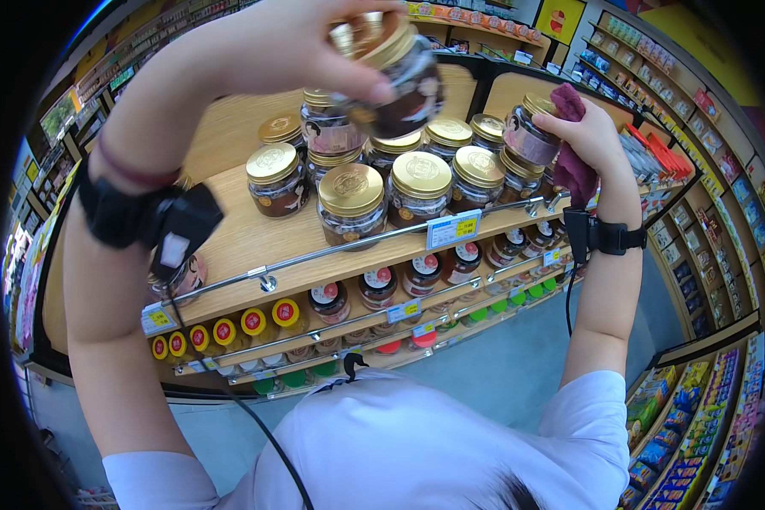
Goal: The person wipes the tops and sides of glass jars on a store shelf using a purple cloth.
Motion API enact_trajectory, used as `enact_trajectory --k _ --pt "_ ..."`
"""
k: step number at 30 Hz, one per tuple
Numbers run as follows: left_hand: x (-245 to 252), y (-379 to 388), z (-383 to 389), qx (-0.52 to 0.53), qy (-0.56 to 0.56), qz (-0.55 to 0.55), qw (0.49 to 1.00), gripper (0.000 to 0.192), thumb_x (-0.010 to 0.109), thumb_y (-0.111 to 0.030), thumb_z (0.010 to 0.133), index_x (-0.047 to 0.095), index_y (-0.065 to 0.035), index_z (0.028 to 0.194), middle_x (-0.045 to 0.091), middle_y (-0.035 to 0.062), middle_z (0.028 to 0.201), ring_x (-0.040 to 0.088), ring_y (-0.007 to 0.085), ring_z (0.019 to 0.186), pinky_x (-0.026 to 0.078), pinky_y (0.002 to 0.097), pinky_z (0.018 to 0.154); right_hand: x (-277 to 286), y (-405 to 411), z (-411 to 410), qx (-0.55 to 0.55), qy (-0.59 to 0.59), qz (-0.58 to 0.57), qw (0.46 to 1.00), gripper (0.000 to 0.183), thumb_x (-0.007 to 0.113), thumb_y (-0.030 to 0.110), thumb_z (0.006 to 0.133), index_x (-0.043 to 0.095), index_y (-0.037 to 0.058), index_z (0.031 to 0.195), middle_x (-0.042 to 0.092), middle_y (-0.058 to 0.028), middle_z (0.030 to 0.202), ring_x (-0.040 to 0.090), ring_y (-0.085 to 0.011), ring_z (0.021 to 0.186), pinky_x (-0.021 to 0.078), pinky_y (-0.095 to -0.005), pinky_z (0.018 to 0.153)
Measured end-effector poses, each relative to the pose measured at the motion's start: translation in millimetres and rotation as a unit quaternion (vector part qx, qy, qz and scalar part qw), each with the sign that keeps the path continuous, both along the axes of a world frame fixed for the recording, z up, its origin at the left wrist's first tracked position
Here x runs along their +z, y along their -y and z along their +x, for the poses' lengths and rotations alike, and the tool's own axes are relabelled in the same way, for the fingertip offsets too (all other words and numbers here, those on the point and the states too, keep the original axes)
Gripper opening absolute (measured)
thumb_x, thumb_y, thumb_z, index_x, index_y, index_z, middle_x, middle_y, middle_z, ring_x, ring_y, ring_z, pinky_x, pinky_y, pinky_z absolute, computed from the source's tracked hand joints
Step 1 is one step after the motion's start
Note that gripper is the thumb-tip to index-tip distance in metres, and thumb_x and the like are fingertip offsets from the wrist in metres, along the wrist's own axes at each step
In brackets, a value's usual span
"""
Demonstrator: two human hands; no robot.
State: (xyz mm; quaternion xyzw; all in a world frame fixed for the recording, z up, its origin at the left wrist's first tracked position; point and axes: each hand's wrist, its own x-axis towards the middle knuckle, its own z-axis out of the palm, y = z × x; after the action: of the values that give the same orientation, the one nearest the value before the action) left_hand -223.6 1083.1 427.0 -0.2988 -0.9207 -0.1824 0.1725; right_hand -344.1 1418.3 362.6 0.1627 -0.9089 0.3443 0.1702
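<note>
My left hand [350, 70] grips a clear jar [414, 95] with a gold lid and dark contents, held tilted above the shelf and slightly blurred. On the right, my right hand [590, 137] holds a maroon cloth [574, 166] and has its thumb against the lid of another gold-lidded jar [530, 137]. That jar leans a little over the lower jar [519, 182]. Between my hands, several matching jars [421, 185] stand upright on the wooden shelf [229, 248]. One upper jar [331, 131] sits stacked behind them, partly hidden by the held jar.
A metal rail [357, 243] with a price tag [452, 229] runs along the shelf's front edge. Lower shelves hold dark-lidded jars [377, 287] and yellow-lidded jars [253, 322]. Red packets [660, 153] lie at the far right. A black cable [255, 414] hangs from my left wrist.
</note>
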Motion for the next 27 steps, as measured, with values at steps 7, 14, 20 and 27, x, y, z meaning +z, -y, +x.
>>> enact_trajectory --k 7,14,20,27 --pt "-23.0 -118.6 -156.5 0.16 -0.008 -0.089 0.983 0.074 0.08 -0.042 0.059 0.051 -0.0063 0.118 0.06 0.0166 0.108 0.06 0.0291 0.097 0.05 0.0369 0.081 2.1 -22.1 15.9 0.003 -0.028 -0.034 0.999 0.055 0.079 0.033 0.065 0.062 -0.0022 0.103 0.066 -0.0098 0.092 0.062 -0.0156 0.079 0.0486 -0.029 0.072" --pt "-44.3 -171.4 -223.3 0.15 0.082 -0.087 0.982 0.064 0.079 -0.044 0.058 0.06 -0.0022 0.103 0.063 0.0145 0.097 0.063 0.0267 0.081 0.054 0.0359 0.064 -5.9 -59.6 3.2 -0.028 -0.031 -0.03 0.999 0.056 0.078 0.034 0.065 0.061 -0.0042 0.103 0.067 -0.0115 0.092 0.063 -0.0177 0.081 0.049 -0.0302 0.074" --pt "-62.8 -202.7 -247.9 0.14 0.032 -0.042 0.989 0.071 0.074 -0.051 0.06 0.062 -0.0017 0.109 0.064 0.0161 0.104 0.062 0.0278 0.094 0.049 0.0332 0.083 -3.2 -70.1 -27.7 -0.073 -0.018 0.011 0.997 0.062 0.078 0.038 0.063 0.06 -0.0055 0.103 0.066 -0.0153 0.094 0.064 -0.0213 0.082 0.0502 -0.0332 0.073" --pt "-84.7 -221.0 -258.5 0.129 0.012 -0.012 0.991 0.072 0.07 -0.057 0.065 0.061 -0.0029 0.112 0.064 0.0165 0.106 0.061 0.0289 0.099 0.047 0.0339 0.086 -10.1 -66.7 -33.9 -0.043 -0.009 -0.007 0.999 0.07 0.08 0.041 0.06 0.059 -0.0055 0.109 0.065 -0.0168 0.1 0.064 -0.0223 0.088 0.0496 -0.0322 0.077"
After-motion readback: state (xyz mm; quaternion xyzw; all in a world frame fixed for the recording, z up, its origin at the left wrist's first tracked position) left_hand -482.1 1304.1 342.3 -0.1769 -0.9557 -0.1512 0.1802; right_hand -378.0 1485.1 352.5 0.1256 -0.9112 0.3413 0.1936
